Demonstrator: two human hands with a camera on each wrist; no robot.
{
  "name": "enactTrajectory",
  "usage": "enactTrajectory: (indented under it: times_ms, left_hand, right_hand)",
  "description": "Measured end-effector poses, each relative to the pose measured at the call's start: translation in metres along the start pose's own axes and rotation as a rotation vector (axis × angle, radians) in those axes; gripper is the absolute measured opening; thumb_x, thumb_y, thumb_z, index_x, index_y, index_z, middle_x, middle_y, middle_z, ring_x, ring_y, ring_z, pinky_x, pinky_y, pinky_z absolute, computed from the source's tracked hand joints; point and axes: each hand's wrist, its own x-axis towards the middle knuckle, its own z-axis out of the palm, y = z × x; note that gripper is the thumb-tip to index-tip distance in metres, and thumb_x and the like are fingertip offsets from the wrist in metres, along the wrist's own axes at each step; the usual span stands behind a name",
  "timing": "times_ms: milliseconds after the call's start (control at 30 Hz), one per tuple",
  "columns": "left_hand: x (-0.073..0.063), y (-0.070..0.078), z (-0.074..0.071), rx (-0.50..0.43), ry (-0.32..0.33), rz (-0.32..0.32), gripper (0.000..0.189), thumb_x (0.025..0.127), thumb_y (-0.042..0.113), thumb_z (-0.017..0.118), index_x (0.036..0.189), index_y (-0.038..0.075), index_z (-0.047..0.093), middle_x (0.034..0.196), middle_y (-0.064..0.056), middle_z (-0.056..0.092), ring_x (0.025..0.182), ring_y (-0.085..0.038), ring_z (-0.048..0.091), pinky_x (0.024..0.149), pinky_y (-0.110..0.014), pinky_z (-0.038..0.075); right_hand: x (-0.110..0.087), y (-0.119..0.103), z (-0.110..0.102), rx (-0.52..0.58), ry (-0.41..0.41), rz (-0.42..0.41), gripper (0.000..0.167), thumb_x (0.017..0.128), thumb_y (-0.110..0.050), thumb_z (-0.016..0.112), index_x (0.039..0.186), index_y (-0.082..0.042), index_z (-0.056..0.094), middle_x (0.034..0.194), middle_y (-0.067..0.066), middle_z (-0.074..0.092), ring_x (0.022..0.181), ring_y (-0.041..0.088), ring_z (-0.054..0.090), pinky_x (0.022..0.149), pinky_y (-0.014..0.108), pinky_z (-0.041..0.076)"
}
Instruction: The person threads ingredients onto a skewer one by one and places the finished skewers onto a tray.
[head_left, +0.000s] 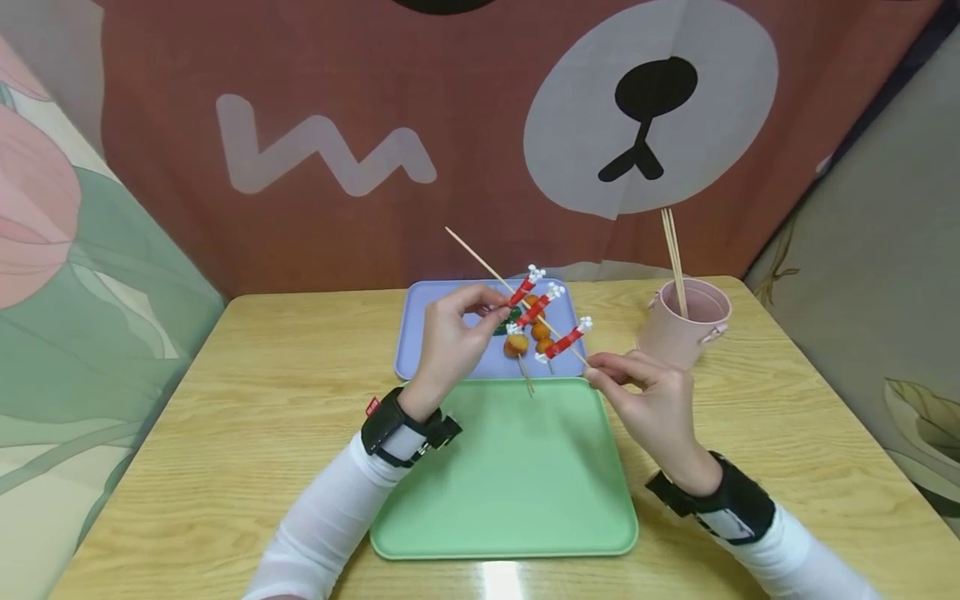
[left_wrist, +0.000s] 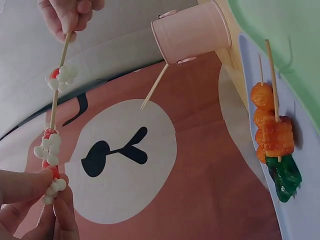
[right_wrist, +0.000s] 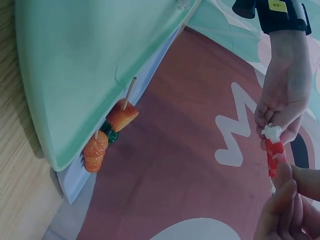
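Over the far end of the green tray (head_left: 510, 483), a wooden skewer (head_left: 476, 257) is held slanting, its pointed tip up and to the left. Threaded crosswise on it are three red pieces (head_left: 537, 309) with knobbly white ends. My left hand (head_left: 453, 337) pinches the uppermost red piece between thumb and fingers, as the left wrist view also shows. My right hand (head_left: 656, 404) grips the skewer's lower end with thumb and fingertips, just below the lowest piece. The right wrist view shows the pieces nearly end-on, partly hidden by the right fingers (right_wrist: 285, 195).
Behind the green tray lies a blue tray (head_left: 408, 342). On it are a skewer of orange balls (left_wrist: 261, 95) and another with an orange-brown chunk (left_wrist: 277, 137) and a dark green piece (left_wrist: 285, 182). A pink bucket (head_left: 663, 337) with several bare sticks (head_left: 673, 250) stands at the right.
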Motion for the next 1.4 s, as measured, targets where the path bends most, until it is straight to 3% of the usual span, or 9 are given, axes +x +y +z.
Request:
enactTrajectory:
  times_ms: [200, 367, 500, 633, 833, 1133, 1400]
  left_hand:
    - [-0.001, 0.000, 0.001, 0.006, 0.001, 0.002, 0.005, 0.082, 0.008, 0.073, 0.088, 0.007, 0.073, 0.086, -0.003, 0.073, 0.075, -0.011, 0.063, 0.070, -0.024, 0.052]
    - [0.000, 0.001, -0.002, 0.014, -0.049, 0.012, 0.010, 0.084, 0.012, 0.072, 0.093, 0.009, 0.072, 0.088, -0.001, 0.072, 0.077, -0.009, 0.063, 0.071, -0.023, 0.052]
    - [0.001, 0.002, -0.013, 0.075, -0.128, -0.010, 0.015, 0.087, 0.019, 0.069, 0.098, 0.009, 0.070, 0.091, 0.000, 0.071, 0.080, -0.009, 0.063, 0.072, -0.026, 0.053]
    - [-0.001, 0.003, -0.031, 0.220, -0.242, -0.073, 0.015, 0.088, 0.022, 0.068, 0.096, 0.010, 0.069, 0.090, 0.001, 0.070, 0.079, -0.011, 0.062, 0.072, -0.032, 0.053]
    - [-0.019, -0.004, -0.053, 0.406, -0.436, -0.147, 0.017, 0.083, 0.024, 0.073, 0.093, 0.010, 0.069, 0.086, -0.002, 0.069, 0.081, -0.017, 0.062, 0.073, -0.030, 0.050]
    - [-0.050, -0.024, -0.074, 0.470, -0.549, -0.248, 0.021, 0.076, 0.019, 0.079, 0.092, 0.008, 0.070, 0.082, -0.003, 0.067, 0.078, -0.017, 0.062, 0.068, -0.027, 0.050]
    - [-0.065, -0.032, -0.078, 0.558, -0.733, -0.318, 0.028, 0.070, 0.024, 0.083, 0.088, 0.007, 0.071, 0.083, -0.005, 0.066, 0.075, -0.015, 0.057, 0.065, -0.027, 0.048]
  right_hand:
    - [-0.001, 0.001, 0.001, -0.024, -0.073, 0.023, 0.013, 0.072, -0.001, 0.080, 0.085, -0.003, 0.076, 0.068, 0.001, 0.070, 0.063, -0.004, 0.061, 0.056, 0.009, 0.047]
    - [0.001, 0.001, 0.000, -0.032, -0.053, 0.020, 0.014, 0.071, 0.000, 0.080, 0.084, -0.003, 0.077, 0.068, 0.003, 0.070, 0.060, 0.001, 0.058, 0.051, 0.010, 0.040]
    - [0.003, 0.004, -0.002, -0.027, -0.050, 0.043, 0.013, 0.072, 0.001, 0.079, 0.084, -0.002, 0.076, 0.069, 0.005, 0.070, 0.060, 0.000, 0.058, 0.050, 0.012, 0.040]
    - [0.002, 0.011, -0.006, -0.076, -0.043, 0.048, 0.012, 0.073, -0.001, 0.079, 0.084, -0.002, 0.076, 0.070, 0.006, 0.071, 0.063, -0.010, 0.058, 0.049, 0.011, 0.041]
    - [-0.001, 0.022, -0.015, -0.135, -0.013, 0.045, 0.012, 0.072, 0.001, 0.079, 0.083, -0.001, 0.076, 0.070, 0.007, 0.071, 0.064, -0.018, 0.054, 0.049, 0.009, 0.040]
    - [-0.006, 0.032, -0.025, -0.191, 0.012, 0.079, 0.011, 0.072, 0.000, 0.079, 0.083, 0.000, 0.076, 0.073, 0.011, 0.072, 0.066, -0.022, 0.050, 0.057, 0.003, 0.042]
    - [-0.008, 0.033, -0.032, -0.188, 0.031, 0.120, 0.011, 0.073, 0.000, 0.078, 0.083, 0.001, 0.076, 0.074, 0.012, 0.072, 0.065, -0.022, 0.051, 0.057, 0.003, 0.043]
